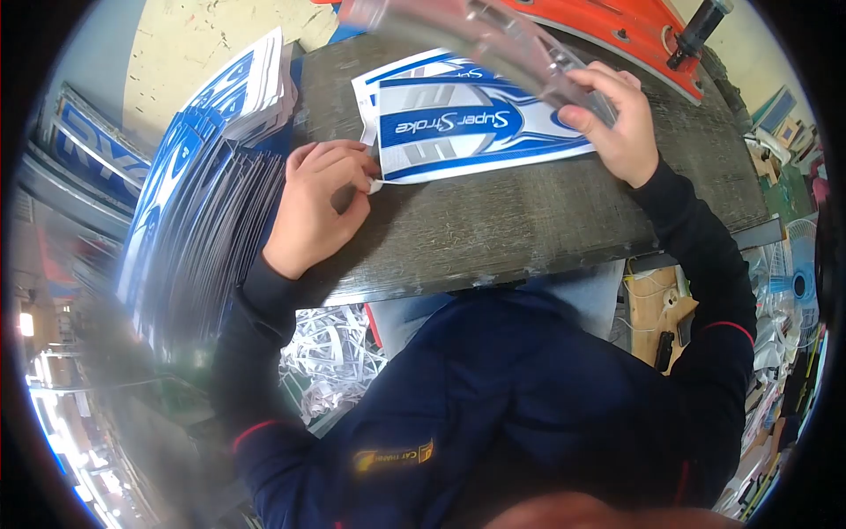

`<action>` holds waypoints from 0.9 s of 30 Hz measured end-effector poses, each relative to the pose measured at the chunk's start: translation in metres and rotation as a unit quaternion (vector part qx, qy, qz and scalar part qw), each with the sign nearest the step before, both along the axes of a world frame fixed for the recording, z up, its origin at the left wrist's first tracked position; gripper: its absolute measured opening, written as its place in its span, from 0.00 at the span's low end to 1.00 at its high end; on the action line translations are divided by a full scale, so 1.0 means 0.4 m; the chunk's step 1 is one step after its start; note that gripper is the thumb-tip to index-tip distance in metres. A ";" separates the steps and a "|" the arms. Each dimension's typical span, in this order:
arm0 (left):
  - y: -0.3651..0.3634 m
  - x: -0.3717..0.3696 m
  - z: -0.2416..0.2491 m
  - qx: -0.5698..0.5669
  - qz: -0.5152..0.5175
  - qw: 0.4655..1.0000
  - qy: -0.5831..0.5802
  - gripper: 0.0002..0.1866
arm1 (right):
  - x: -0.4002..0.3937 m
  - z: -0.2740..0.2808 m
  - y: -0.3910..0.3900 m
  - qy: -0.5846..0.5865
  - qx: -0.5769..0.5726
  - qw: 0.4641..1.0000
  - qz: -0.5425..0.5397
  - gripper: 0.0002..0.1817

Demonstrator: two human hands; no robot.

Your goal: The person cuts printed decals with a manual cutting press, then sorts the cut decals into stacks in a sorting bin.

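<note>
Two hands work on one sticker sheet that lies flat on the dark worktop, toward its far side. The sheet is white with blue and silver flame-like shapes and the words "Super Stroke" in white script on a blue band. It is a long, narrow piece; its long axis runs left to right across the worktop, the right end tilted a little farther away. The lettering reads upside down from the person's side. A second sheet of the same print shows from under it at the far left edge.

The left hand rests on the worktop at the sheet's near left corner, fingers curled, thumb and forefinger pinching a small white strip of the sheet's edge.

The right hand is at the sheet's right end, its grip closed around a clear plastic tool, which is blurred and slants up and to the left above the far part of the sheet. What kind of tool it is cannot be told.

A tall stack of the same blue and white sheets stands just left of the worktop, fanned out. White paper scraps lie below the near edge, beside the person's dark blue jacket. An orange machine part sits at the far edge.
</note>
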State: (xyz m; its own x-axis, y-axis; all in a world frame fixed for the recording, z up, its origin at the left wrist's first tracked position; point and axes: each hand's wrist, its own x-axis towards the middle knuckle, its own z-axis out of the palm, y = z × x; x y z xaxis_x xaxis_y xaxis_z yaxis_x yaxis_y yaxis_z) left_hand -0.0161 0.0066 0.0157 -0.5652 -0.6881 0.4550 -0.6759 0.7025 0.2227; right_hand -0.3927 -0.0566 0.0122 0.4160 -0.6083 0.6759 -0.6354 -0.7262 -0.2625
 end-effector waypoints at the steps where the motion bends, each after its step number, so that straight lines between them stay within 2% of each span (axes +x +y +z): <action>1: 0.001 0.005 -0.003 -0.002 0.023 0.999 -0.029 0.11 | -0.005 0.003 -0.004 -0.049 0.013 0.999 0.013 0.25; 3: 0.001 0.002 -0.001 0.020 0.031 0.999 -0.020 0.10 | -0.029 0.001 -0.019 -0.151 0.049 0.985 0.072 0.23; 4: 0.000 -0.001 -0.001 0.042 0.040 0.998 -0.011 0.08 | -0.034 -0.002 -0.015 -0.151 0.048 0.985 0.071 0.23; 5: -0.004 -0.001 -0.001 0.042 0.038 0.998 -0.011 0.08 | -0.037 -0.005 -0.006 -0.250 0.100 0.957 0.105 0.22; 6: -0.012 0.000 -0.003 0.094 0.026 0.992 0.078 0.07 | -0.043 -0.007 0.004 -0.346 0.150 0.916 0.137 0.22; 7: -0.020 -0.003 -0.004 0.145 0.015 0.975 0.166 0.10 | -0.056 0.005 0.015 -0.327 0.139 0.924 0.141 0.25; 8: -0.028 -0.013 -0.003 0.146 0.012 0.975 0.166 0.10 | -0.069 0.002 0.017 -0.327 0.139 0.925 0.138 0.25; 10: -0.047 -0.035 0.000 0.278 0.151 0.909 0.272 0.25 | -0.092 -0.008 0.017 -0.353 0.093 0.918 0.156 0.27; 11: -0.061 -0.031 -0.009 0.264 0.165 0.921 0.235 0.35 | -0.095 -0.011 0.017 -0.373 0.082 0.910 0.163 0.29; 16: -0.147 -0.045 0.010 0.269 0.170 0.927 0.196 0.35 | -0.106 -0.038 0.032 -0.411 0.090 0.891 0.174 0.30; 18: -0.203 -0.053 0.018 0.285 0.181 0.934 0.114 0.32 | -0.105 -0.052 0.033 -0.410 0.091 0.892 0.169 0.31; 19: -0.229 -0.069 0.020 0.257 0.164 0.950 0.074 0.28 | -0.103 -0.059 0.031 -0.412 0.096 0.891 0.166 0.31; 22: -0.265 -0.154 0.033 0.286 0.106 0.952 0.003 0.26 | -0.098 -0.069 0.030 -0.421 0.103 0.884 0.176 0.30; 23: -0.270 -0.192 0.032 0.287 0.105 0.952 0.002 0.26 | -0.099 -0.074 0.033 -0.405 0.113 0.892 0.168 0.34; 25: -0.274 -0.278 0.026 0.175 0.044 0.980 -0.082 0.20 | -0.103 -0.073 0.040 -0.388 0.121 0.900 0.157 0.38; 26: -0.268 -0.314 0.023 0.175 0.042 0.980 -0.083 0.20 | -0.103 -0.070 0.045 -0.372 0.116 0.909 0.147 0.39; 27: -0.256 -0.346 0.020 0.117 0.032 0.990 -0.068 0.18 | -0.103 -0.068 0.048 -0.355 0.111 0.918 0.136 0.40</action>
State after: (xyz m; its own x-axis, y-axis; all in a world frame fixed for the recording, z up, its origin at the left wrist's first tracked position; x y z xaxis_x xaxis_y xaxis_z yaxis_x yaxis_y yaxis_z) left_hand -0.1546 -0.0958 0.0238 -0.5614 -0.8023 0.2027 -0.7525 0.5969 0.2784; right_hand -0.4337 -0.0376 -0.0151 0.0762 -0.7028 0.7073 -0.0491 -0.7111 -0.7014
